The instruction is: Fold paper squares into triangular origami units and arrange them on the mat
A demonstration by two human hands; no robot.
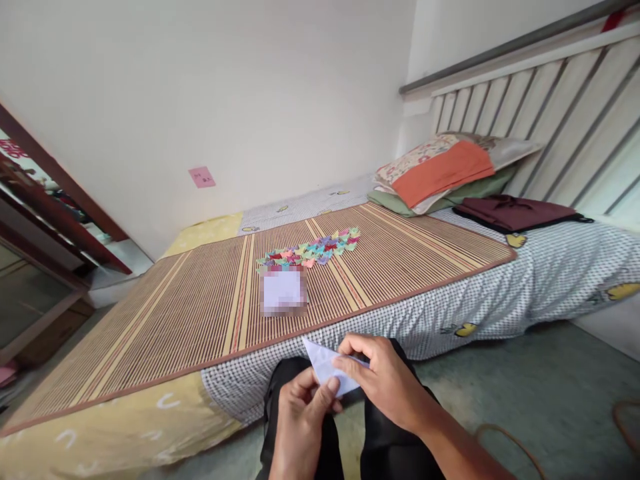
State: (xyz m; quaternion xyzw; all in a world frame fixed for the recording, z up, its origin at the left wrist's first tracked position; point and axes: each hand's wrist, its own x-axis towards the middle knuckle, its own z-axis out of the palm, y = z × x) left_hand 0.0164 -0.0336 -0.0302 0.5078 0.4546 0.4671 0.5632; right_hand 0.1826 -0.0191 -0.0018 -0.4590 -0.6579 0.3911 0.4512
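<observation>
A pale lavender sheet of paper (323, 359), folded to a triangular shape, is held between my two hands above my knees. My left hand (306, 407) pinches its lower edge, thumb on top. My right hand (373, 370) grips the right part of the paper between thumb and fingers. Beyond them on the striped mat lies a blurred stack of pale paper (283, 291). Just behind that stack, small folded paper pieces (320, 250) in many colours are spread in a long band.
The striped mat (200, 313) covers a bed with a checked sheet. Pillows (440, 170) and a folded maroon cloth (520, 212) lie at the right, by a white slatted headboard (540, 100). A pink note (202, 177) is on the wall. A cable (510, 437) lies on the floor.
</observation>
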